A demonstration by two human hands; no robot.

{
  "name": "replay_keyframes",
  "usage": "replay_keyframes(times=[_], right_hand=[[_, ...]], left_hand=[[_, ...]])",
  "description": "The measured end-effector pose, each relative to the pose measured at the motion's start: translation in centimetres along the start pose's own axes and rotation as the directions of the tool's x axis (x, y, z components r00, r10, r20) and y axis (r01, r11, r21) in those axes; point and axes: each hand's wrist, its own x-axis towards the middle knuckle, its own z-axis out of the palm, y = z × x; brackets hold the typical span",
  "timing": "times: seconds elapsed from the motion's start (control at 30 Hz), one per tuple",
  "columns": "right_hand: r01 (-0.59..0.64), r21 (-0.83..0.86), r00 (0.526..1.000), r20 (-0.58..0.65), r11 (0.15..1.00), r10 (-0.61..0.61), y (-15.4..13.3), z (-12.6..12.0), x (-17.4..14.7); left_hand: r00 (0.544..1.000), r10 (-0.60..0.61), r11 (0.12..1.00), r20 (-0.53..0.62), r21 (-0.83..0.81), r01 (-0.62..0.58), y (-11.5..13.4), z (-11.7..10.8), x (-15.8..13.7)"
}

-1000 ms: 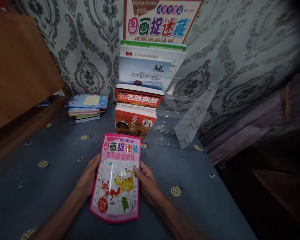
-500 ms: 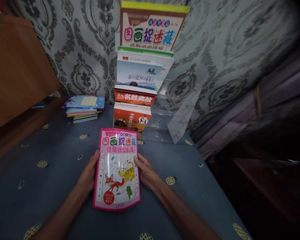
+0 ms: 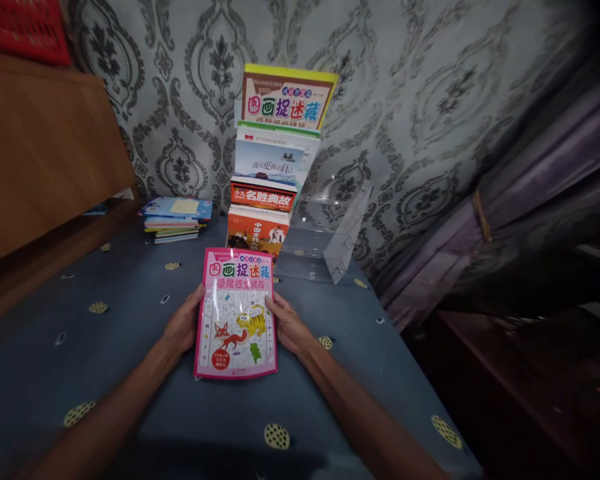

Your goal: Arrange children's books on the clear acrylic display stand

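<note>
Between my two hands is a pink picture book (image 3: pixel 236 320), its cover showing a fox and a yellow tiger, facing up toward me. My left hand (image 3: pixel 185 321) is closed on its left edge. On the opposite edge, my right hand (image 3: pixel 287 323) grips with the thumb over the cover; the other fingers are partly hidden. Just behind the book stands a clear tiered rack (image 3: pixel 341 247). Its left side carries several books in steps: a brown and yellow one (image 3: pixel 285 100) at the top, a blue-white one (image 3: pixel 267 160), a red one (image 3: pixel 263 197) and an orange one (image 3: pixel 245 230) lowest.
A stack of thin books (image 3: pixel 175 217) lies at the back left, near a wooden cabinet (image 3: pixel 50 140) with a red basket (image 3: pixel 25 30) on it. The blue patterned cloth (image 3: pixel 145 407) covers the surface. A purple curtain (image 3: pixel 445 267) hangs at the right.
My view has tilted up and shifted, so the rack and stack sit differently in the frame. Both hands still hold the pink book, which appears slightly smaller and higher.
</note>
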Motion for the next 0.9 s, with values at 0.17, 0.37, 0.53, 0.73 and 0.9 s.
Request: replay_keyframes(times=[0.17, 0.37, 0.53, 0.73, 0.9], right_hand=[[0.019, -0.009, 1.0, 0.001, 1.0, -0.019, -0.05, 0.23, -0.33], [0.024, -0.005, 1.0, -0.007, 1.0, -0.024, 0.01, 0.35, -0.5], [0.031, -0.016, 0.999, 0.012, 0.999, -0.031, 0.14, 0.22, -0.38], [0.063, -0.059, 0.998, 0.012, 0.996, -0.063, 0.21, -0.06, -0.39], [0.08, -0.135, 0.996, 0.036, 0.988, -0.076, 0.19, -0.49, -0.71]], left_hand=[[0.997, 0.076, 0.997, 0.013, 0.012, -0.076, 0.02, -0.11, -0.04], [0.991, 0.135, 0.99, 0.017, 0.038, -0.136, 0.06, 0.48, -0.51], [0.99, 0.14, 0.989, 0.018, 0.053, -0.141, 0.14, 0.73, -0.83], [0.996, 0.091, 0.992, 0.008, 0.083, -0.091, 0.03, 0.59, -0.78], [0.998, 0.059, 0.992, 0.01, 0.111, -0.06, -0.35, 0.49, -0.84]])
